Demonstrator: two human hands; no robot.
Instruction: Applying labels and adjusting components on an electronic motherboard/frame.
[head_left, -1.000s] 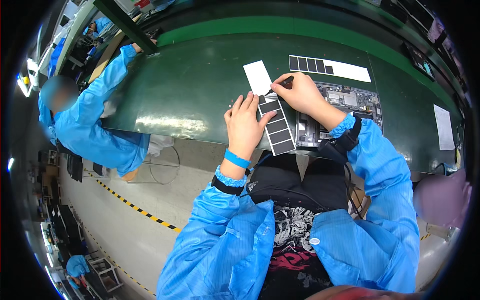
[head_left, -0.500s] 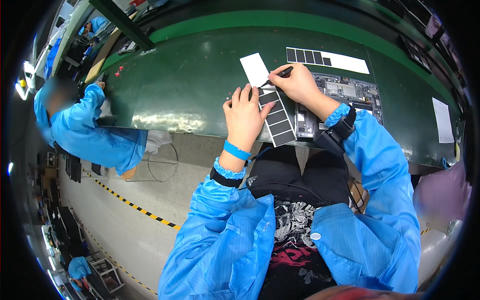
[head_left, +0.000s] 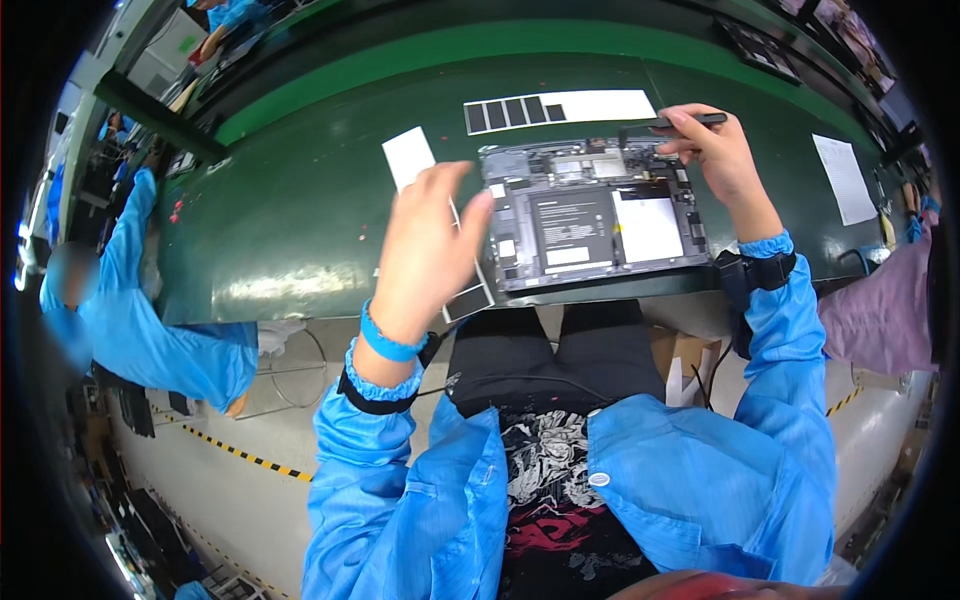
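Observation:
An opened tablet-like device lies flat on the green table, its grey inner boards and a white panel showing. My left hand is raised just left of it and grips a backing strip of black rectangular stickers, seen nearly edge-on and hanging toward the table edge. My right hand is at the device's far right corner, closed around a thin black pen-like tool that points left over the top edge.
A white card lies left of the device. A second strip with black squares and a white end lies behind it. A paper sheet lies far right. A co-worker in a blue coat works at the left; a purple sleeve shows at the right.
My left hand has lifted the sticker strip off the device and drawn it left, uncovering the device. My right hand has moved right with the tool.

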